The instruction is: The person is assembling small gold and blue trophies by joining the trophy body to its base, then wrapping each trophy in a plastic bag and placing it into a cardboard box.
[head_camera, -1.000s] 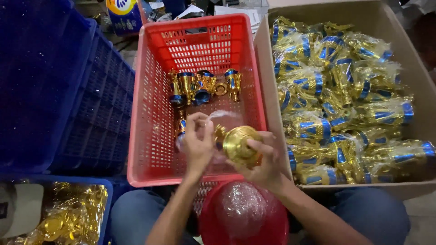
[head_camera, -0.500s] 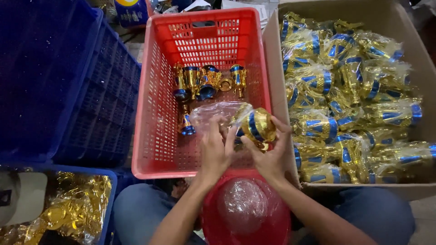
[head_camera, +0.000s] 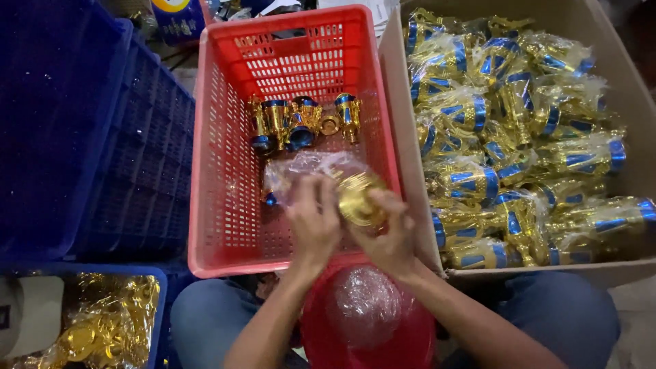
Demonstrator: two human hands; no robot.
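Over the red slotted plastic crate [head_camera: 225, 205], your left hand [head_camera: 313, 222] and right hand [head_camera: 389, 236] grip one gold plastic trophy cup [head_camera: 359, 198] in clear wrap; four bare cups [head_camera: 301, 121] lie at 12 o'clock, and the cardboard box [head_camera: 410, 171] at 3 o'clock holds many wrapped ones.

A packing workshop: plastic crates [head_camera: 225, 205] and a carton [head_camera: 410, 171] of wrapped gold trophies [head_camera: 506, 137].

red crate [head_camera: 225, 205]: floor bare at 7–9 o'clock, hand can pass there; gold-blue cups [head_camera: 301, 123] block 12 o'clock. cardboard box [head_camera: 400, 137] at 3 o'clock packed full. blue crates [head_camera: 82, 137] wall off 9 o'clock.
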